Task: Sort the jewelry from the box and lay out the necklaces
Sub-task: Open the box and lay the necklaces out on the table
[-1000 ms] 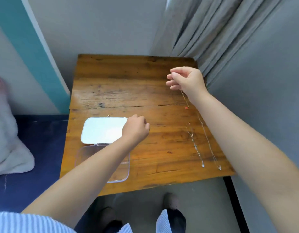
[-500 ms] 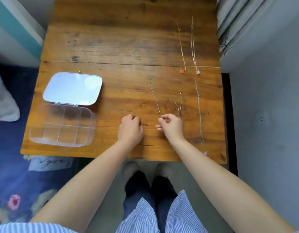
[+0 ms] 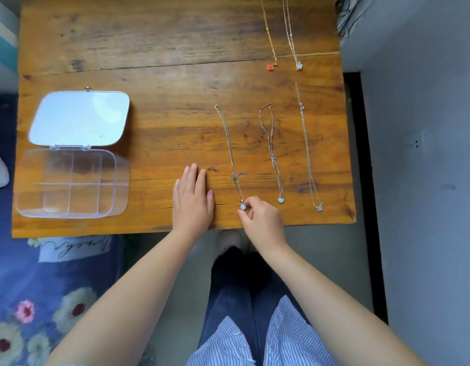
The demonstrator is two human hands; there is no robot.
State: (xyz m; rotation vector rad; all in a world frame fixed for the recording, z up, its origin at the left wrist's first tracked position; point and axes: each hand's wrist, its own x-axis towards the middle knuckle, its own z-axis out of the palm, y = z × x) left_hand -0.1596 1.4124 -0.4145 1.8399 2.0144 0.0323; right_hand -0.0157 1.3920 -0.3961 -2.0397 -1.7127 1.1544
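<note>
A clear plastic jewelry box [image 3: 70, 180] stands open on the left of the wooden table [image 3: 162, 75], its compartments looking bare. Several thin necklaces lie stretched out on the right. The leftmost silver necklace [image 3: 230, 149] ends in a round white pendant [image 3: 243, 206], pinched by the fingertips of my right hand [image 3: 263, 223] near the front edge. My left hand [image 3: 193, 199] lies flat on the wood just left of it. Two more silver necklaces [image 3: 272, 151] [image 3: 308, 151] lie parallel to the right. Two gold ones, with a red pendant [image 3: 270, 67] and a white pendant [image 3: 299, 66], lie farther back.
The table's right edge meets a grey wall, with curtain fabric [image 3: 342, 19] at the far right corner. A blue floral rug [image 3: 30, 299] covers the floor on the left. My legs and feet [image 3: 234, 260] are below the front edge.
The view has tilted down onto the table. More necklaces now lie stretched out. My left hand has flattened on the wood; my right hand has moved to the front, onto the leftmost necklace's pendant.
</note>
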